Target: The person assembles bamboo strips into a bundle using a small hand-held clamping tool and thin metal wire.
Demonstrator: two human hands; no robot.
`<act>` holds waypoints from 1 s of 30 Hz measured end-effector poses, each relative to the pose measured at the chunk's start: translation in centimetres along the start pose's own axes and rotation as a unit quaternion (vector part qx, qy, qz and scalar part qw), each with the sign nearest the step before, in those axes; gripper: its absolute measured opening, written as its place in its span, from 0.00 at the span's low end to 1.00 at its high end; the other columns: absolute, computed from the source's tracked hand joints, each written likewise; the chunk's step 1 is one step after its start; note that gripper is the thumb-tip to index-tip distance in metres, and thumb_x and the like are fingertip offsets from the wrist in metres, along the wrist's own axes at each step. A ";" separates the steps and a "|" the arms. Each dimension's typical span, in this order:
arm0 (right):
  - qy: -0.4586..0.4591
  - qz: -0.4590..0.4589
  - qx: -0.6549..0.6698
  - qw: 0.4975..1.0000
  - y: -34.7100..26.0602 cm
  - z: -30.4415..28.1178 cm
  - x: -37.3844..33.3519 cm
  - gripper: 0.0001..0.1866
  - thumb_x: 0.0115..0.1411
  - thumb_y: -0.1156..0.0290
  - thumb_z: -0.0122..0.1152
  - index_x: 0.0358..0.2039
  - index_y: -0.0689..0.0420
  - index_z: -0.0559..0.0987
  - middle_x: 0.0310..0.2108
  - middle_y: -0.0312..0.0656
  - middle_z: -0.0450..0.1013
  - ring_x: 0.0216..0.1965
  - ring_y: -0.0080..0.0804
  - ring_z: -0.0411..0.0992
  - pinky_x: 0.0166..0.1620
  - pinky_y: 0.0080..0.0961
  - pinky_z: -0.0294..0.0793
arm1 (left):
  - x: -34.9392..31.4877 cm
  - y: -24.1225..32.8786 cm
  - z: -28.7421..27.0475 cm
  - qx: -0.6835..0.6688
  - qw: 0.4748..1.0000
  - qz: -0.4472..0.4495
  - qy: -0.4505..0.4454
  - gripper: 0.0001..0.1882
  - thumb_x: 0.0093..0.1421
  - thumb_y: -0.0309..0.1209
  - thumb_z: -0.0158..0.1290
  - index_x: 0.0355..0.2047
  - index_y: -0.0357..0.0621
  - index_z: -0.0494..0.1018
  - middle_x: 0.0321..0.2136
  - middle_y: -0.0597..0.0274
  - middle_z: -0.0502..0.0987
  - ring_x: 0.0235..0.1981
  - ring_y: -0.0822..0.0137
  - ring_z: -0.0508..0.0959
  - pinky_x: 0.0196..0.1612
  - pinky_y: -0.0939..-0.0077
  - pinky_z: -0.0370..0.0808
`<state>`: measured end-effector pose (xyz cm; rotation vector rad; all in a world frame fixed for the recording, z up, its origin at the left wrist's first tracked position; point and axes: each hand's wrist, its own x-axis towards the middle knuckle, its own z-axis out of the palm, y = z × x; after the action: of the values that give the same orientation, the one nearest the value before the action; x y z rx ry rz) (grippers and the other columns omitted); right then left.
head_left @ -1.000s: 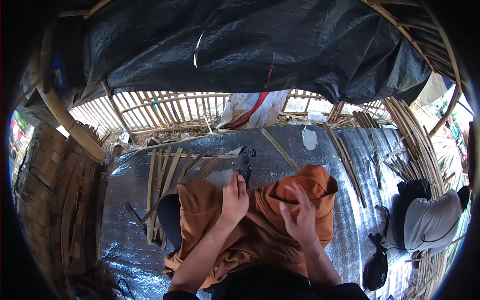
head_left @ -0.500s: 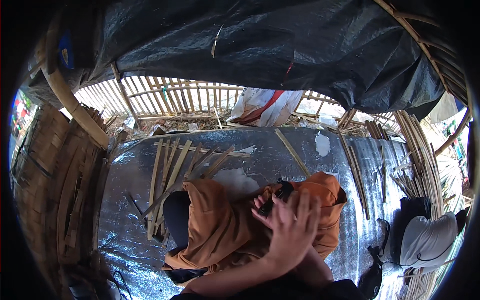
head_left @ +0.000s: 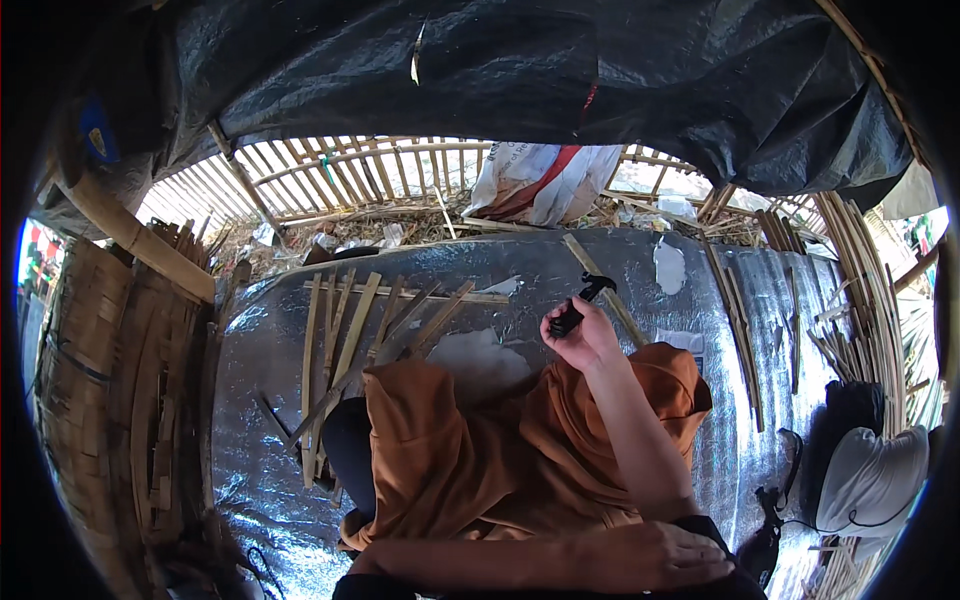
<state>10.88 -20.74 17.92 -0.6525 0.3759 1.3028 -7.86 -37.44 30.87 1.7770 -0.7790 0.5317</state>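
My right hand [head_left: 582, 335] is raised beyond my lap, fingers wrapped round a small black object [head_left: 568, 318] with a curved, strap-like end. Its exact kind does not show. My left forearm crosses low in front of me to the right. The left hand [head_left: 685, 556] lies with its fingers stretched out by the dark sleeve at my right elbow, with nothing seen in it. Brown cloth [head_left: 425, 430] covers my bent legs below the right arm.
Bamboo strips [head_left: 355, 325] lie on the silvery mat [head_left: 270, 400] beyond my left knee, and one strip [head_left: 625, 310] lies beyond the right hand. Bundled bamboo [head_left: 865, 310] and a grey-white bag [head_left: 872, 480] stand at right. Woven panels [head_left: 85, 380] line the left; a black tarp [head_left: 480, 80] hangs ahead.
My hands have parted from over the lap. The right hand has moved forward with the black object; the left hand has drawn back toward my right elbow.
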 end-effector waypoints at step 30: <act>0.090 -0.149 -0.466 0.868 3.4 -5.9 9.0 0.09 0.71 0.64 0.58 0.42 0.55 0.72 0.27 0.38 0.72 0.24 0.32 0.73 0.28 0.33 0.73 | -26.0 -28.0 -19.4 0.525 0.691 -0.481 0.124 0.43 0.66 0.53 0.54 0.71 0.36 0.57 0.73 0.40 0.52 0.75 0.41 0.52 0.74 0.40 0.50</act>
<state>10.32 -17.24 7.22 -1.5875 -0.2485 1.0732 -5.04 -6.64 1.22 2.6967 0.9209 0.4691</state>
